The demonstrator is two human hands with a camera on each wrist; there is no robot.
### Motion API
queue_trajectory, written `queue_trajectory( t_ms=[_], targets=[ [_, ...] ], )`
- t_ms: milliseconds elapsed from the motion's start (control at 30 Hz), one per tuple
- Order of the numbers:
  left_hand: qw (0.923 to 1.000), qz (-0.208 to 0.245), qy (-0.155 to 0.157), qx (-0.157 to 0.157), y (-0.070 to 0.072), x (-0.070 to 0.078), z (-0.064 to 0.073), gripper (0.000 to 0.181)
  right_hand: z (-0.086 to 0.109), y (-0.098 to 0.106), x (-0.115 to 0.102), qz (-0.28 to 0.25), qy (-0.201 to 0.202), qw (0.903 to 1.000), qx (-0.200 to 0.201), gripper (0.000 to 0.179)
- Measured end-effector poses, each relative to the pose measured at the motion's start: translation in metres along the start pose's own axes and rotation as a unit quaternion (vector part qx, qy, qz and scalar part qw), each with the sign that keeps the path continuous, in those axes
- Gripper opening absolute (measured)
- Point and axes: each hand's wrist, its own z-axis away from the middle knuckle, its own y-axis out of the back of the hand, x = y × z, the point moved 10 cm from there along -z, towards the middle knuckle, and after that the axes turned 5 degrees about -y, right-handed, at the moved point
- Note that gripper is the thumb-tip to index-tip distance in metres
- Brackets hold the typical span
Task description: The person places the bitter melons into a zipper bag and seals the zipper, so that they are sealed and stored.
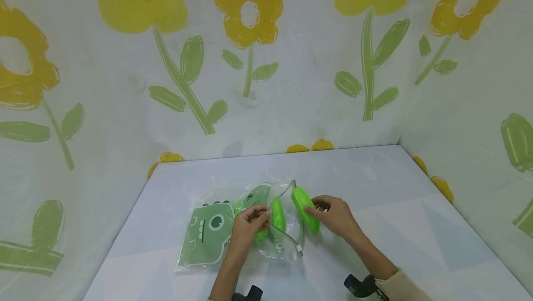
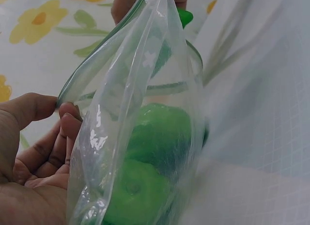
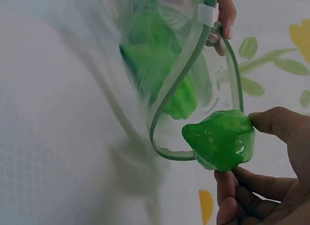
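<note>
A clear zip bag (image 1: 208,234) with a green dinosaur print lies on the table, its green-edged mouth spread open. My left hand (image 1: 246,231) pinches the rim of that mouth between thumb and fingers. With its thumb on one side and fingers on the other, my right hand (image 1: 339,217) holds a glossy bright green elongated vegetable (image 1: 306,210), perhaps a toy one, by the right side of the mouth. Inside the bag sit more green vegetables (image 2: 157,130), seen through the plastic. A white zip slider (image 3: 208,14) sits on the green edge.
The pale table (image 1: 366,176) extends around the bag on all sides. Behind it and at its sides hangs a white cloth (image 1: 291,106) printed with yellow flowers. Dark wrist devices (image 1: 361,286) are worn on both forearms.
</note>
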Motion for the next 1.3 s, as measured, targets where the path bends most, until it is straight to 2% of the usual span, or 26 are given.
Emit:
queue_trajectory(
  t_ms=[267, 533, 833, 1300],
  targets=[
    [1.0000, 0.002, -0.003, -0.002, -0.001, -0.001, -0.002, 0.033, -0.003, -0.014, 0.002, -0.042, -0.063, 0.9966, -0.032, 0.050],
    [1.0000, 0.000, 0.001, -0.006, -0.001, 0.000, -0.002, 0.033, -0.007, -0.025, 0.007, -0.050, -0.078, 0.9948, -0.040, 0.051],
    [0.9999, 0.005, 0.004, -0.008, -0.002, -0.001, 0.001, 0.033, -0.005, -0.038, 0.007, -0.023, -0.055, 0.9979, -0.022, 0.048],
    [0.9999, -0.002, -0.011, -0.008, 0.000, 0.005, -0.001, 0.031, -0.005, -0.062, -0.009, -0.022, -0.022, 0.9987, -0.041, 0.052]
  ],
)
